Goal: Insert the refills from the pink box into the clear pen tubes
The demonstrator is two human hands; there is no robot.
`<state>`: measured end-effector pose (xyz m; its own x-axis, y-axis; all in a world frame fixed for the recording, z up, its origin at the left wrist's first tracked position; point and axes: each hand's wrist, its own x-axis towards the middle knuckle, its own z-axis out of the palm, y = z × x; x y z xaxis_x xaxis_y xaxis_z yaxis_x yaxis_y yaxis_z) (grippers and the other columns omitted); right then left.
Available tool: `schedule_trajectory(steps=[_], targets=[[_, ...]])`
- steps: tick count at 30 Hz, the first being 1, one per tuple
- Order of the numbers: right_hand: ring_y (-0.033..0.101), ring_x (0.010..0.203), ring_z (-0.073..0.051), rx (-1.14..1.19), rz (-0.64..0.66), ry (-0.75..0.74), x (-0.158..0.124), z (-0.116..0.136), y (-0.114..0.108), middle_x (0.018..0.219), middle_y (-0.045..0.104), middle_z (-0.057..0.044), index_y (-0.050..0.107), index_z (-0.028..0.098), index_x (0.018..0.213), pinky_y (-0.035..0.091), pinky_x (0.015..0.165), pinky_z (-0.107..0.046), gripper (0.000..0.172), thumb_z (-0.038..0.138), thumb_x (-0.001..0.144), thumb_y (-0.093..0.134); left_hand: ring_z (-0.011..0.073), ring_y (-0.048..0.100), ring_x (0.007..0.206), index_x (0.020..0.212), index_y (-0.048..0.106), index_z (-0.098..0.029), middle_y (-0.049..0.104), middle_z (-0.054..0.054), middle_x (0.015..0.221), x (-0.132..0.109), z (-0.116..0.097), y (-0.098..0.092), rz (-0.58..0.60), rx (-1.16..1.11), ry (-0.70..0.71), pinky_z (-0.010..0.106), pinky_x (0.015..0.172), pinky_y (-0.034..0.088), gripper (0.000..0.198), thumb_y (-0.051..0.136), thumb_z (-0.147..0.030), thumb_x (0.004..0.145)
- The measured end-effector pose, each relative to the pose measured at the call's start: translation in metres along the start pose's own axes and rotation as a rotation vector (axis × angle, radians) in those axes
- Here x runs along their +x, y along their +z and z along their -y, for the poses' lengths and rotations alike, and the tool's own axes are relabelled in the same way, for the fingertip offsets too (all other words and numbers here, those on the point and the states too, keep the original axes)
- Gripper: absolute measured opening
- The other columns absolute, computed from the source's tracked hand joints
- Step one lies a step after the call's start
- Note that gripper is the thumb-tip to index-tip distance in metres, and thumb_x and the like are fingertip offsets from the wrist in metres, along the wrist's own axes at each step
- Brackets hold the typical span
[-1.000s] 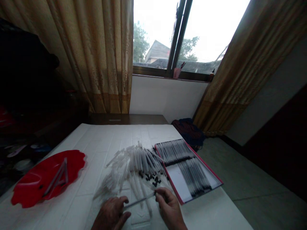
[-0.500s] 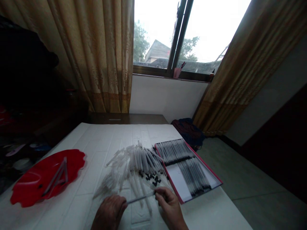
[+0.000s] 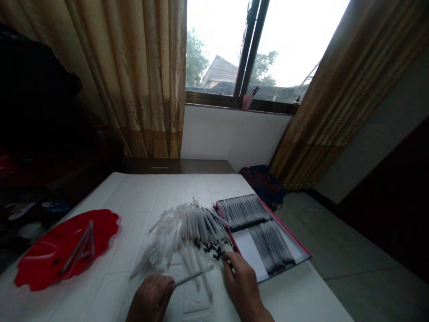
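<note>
My left hand (image 3: 151, 297) is at the near edge of the white table (image 3: 140, 197), its fingers closed round the end of a clear pen barrel (image 3: 196, 276) that sticks out to the right. My right hand (image 3: 241, 283) reaches forward to a scatter of small black caps (image 3: 211, 248), fingertips pinched together among them; whether it holds one is hidden. Just beyond lies a heap of clear pen barrels (image 3: 187, 228). To the right sits a red-edged flat box (image 3: 263, 232) with two rows of finished pens.
A red wavy-edged tray (image 3: 63, 250) with a few pens lies at the table's left. Dark clutter fills the far left. Curtains and a window stand behind; a dark bundle (image 3: 264, 183) lies on the floor past the table's right edge.
My right hand has let go of the barrel's right end and moved forward to the black caps. My left hand still holds the barrel, slightly lower.
</note>
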<state>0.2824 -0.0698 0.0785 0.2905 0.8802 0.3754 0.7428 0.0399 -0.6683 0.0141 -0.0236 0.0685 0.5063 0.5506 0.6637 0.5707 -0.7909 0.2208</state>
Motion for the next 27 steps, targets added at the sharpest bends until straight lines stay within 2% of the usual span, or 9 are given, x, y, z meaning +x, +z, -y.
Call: schedule_trajectory(steps=[4,7,10,14,17,22,25,27], targets=[[0.069,0.083,-0.026,-0.101,0.01,-0.031,0.001,0.0,0.001,0.09,0.073,-0.009,0.072,0.022,0.087,0.053,0.074,-0.034,0.026,0.013,0.077,0.05,0.013,0.068,0.068,0.089,0.06,-0.024,0.071,-0.001,0.075,-0.001,0.0,0.0,0.002,-0.009,-0.01,0.024,0.067,0.053,0.026,0.038,-0.033,0.099],[0.069,0.087,-0.026,0.045,-0.007,-0.028,0.0,0.004,-0.004,0.093,0.074,-0.01,0.074,0.023,0.089,0.053,0.078,-0.033,0.025,0.015,0.08,0.053,0.0125,0.068,0.065,0.087,0.06,-0.024,0.07,-0.001,0.072,0.002,-0.002,-0.002,-0.031,-0.019,0.005,0.023,0.064,0.053,0.028,0.038,-0.034,0.099],[0.07,0.086,-0.025,0.262,0.057,0.042,-0.003,0.013,-0.008,0.091,0.075,-0.009,0.076,0.023,0.091,0.054,0.075,-0.03,0.02,0.024,0.082,0.057,0.0127,0.068,0.063,0.086,0.06,-0.024,0.07,-0.002,0.071,0.006,-0.004,-0.005,-0.061,-0.011,0.021,0.024,0.064,0.053,0.029,0.037,-0.035,0.099],[0.068,0.064,-0.022,0.46,0.161,0.203,-0.007,0.023,-0.003,0.077,0.076,-0.008,0.078,0.021,0.088,0.053,0.058,-0.029,0.025,0.037,0.081,0.061,0.0129,0.068,0.063,0.086,0.06,-0.024,0.07,-0.001,0.071,0.009,-0.005,-0.005,-0.045,-0.011,0.027,0.024,0.063,0.053,0.029,0.037,-0.035,0.099],[0.064,0.054,-0.019,0.555,0.161,0.286,-0.007,0.025,0.002,0.066,0.073,-0.005,0.078,0.019,0.079,0.049,0.051,-0.026,0.028,0.044,0.077,0.065,0.0128,0.067,0.062,0.084,0.06,-0.024,0.069,-0.001,0.069,0.008,-0.005,-0.004,-0.029,-0.019,0.005,0.023,0.061,0.053,0.03,0.036,-0.035,0.099],[0.056,0.045,-0.014,0.738,0.002,0.446,0.01,0.023,-0.013,0.056,0.069,-0.002,0.073,0.016,0.073,0.044,0.044,-0.023,0.035,0.05,0.065,0.074,0.0129,0.068,0.065,0.087,0.061,-0.024,0.07,-0.001,0.072,0.005,-0.003,-0.003,-0.054,-0.021,-0.016,0.022,0.063,0.054,0.027,0.039,-0.037,0.098],[0.052,0.041,-0.011,0.888,-0.188,0.571,0.029,0.021,-0.029,0.053,0.068,-0.001,0.067,0.017,0.074,0.037,0.037,-0.02,0.035,0.049,0.061,0.075,0.0143,0.07,0.07,0.092,0.06,-0.024,0.072,0.0,0.077,0.003,0.0,-0.003,-0.11,0.033,-0.035,0.023,0.068,0.055,0.027,0.04,-0.04,0.097],[0.054,0.041,-0.012,0.938,-0.308,0.592,0.041,0.02,-0.036,0.057,0.07,-0.002,0.063,0.018,0.076,0.037,0.035,-0.019,0.034,0.048,0.062,0.074,0.0148,0.071,0.072,0.096,0.06,-0.023,0.073,0.001,0.079,0.002,0.002,-0.002,-0.147,0.075,-0.055,0.023,0.069,0.056,0.028,0.04,-0.042,0.097]])
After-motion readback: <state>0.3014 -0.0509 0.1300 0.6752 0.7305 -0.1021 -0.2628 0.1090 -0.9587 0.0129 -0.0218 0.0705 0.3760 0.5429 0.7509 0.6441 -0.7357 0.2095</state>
